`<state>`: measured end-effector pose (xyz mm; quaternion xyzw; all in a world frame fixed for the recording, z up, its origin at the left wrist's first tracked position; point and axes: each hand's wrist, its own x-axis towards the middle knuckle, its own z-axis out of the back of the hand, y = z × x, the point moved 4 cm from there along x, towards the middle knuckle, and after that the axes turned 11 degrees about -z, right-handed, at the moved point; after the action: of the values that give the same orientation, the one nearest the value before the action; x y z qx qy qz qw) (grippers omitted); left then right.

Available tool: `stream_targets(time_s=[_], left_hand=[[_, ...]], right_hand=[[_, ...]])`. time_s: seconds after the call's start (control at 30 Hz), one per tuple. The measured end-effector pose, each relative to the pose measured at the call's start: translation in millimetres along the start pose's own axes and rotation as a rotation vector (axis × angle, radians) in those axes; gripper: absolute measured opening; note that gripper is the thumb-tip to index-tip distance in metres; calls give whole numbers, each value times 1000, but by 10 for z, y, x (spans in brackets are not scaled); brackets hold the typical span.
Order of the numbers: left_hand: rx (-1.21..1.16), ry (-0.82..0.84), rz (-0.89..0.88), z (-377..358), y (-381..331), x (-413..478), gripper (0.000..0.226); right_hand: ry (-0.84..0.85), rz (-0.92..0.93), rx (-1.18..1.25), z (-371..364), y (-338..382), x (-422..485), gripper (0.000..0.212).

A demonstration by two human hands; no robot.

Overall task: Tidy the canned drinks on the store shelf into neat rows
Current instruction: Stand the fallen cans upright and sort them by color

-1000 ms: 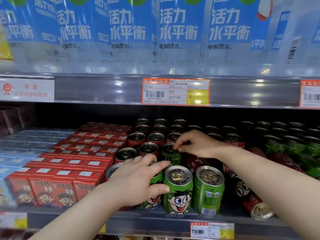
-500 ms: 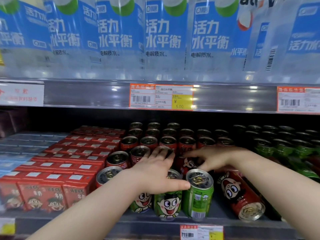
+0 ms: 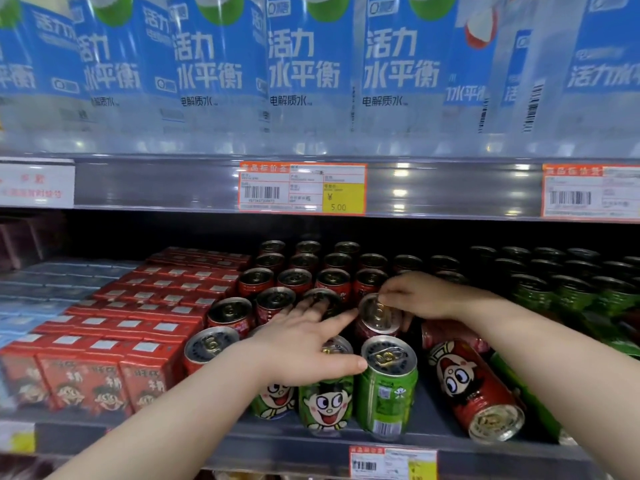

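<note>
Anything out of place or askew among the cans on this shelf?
Yes. A red can lies on its side at the front right, its end facing out, while the cans around it stand upright. Three green cans, such as this green can, stand at the front ahead of red cans, so colours look mixed.

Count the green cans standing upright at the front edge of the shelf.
3. One green can stands rightmost, a second is beside it under the left hand, and a third is further left, largely hidden by that wrist. Others may be hidden.
</note>
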<state>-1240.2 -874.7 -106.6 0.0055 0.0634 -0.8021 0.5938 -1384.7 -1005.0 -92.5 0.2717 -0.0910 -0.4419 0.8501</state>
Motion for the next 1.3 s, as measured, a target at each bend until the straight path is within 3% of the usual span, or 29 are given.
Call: stream_targets(time_s=[0.1, 0.23, 0.33, 0.4, 0.5, 0.6, 0.73, 0.9, 1.0, 1.2, 1.3], left_hand=[[-17, -15, -10, 11, -4, -9, 73], [-66, -13, 3, 52, -32, -48, 67], [-43, -54, -1, 128, -171, -17, 74], [-27, -103, -51, 198, -347, 57, 79], [-3, -76, -109, 191, -593, 197, 91], [24, 18, -80, 54, -662, 299, 102], [5, 25, -46, -10, -654, 325, 104], [2, 21, -41, -11, -662, 319, 103], [3, 15, -42, -8, -669, 307, 98], [9, 31, -40, -3, -691, 297, 94], [5, 51, -61, 10, -709, 300, 93]], right_hand=[[-116, -34, 26, -64, 17, 39, 5], [-107, -20, 123, 12, 24, -115, 18], [-192, -59, -213, 304, -33, -420, 11], [-87, -160, -512, 364, -67, -662, 31], [103, -319, -747, 264, -116, -986, 64], [118, -276, -842, 143, -151, -1141, 91], [224, -188, -800, 19, -320, -1228, 108], [98, 2, -569, -56, -477, -1179, 90], [55, -11, -350, -8, -559, -1169, 73], [-9, -25, 72, 93, -503, -1092, 21], [-134, -51, 112, 45, -404, -1006, 22]])
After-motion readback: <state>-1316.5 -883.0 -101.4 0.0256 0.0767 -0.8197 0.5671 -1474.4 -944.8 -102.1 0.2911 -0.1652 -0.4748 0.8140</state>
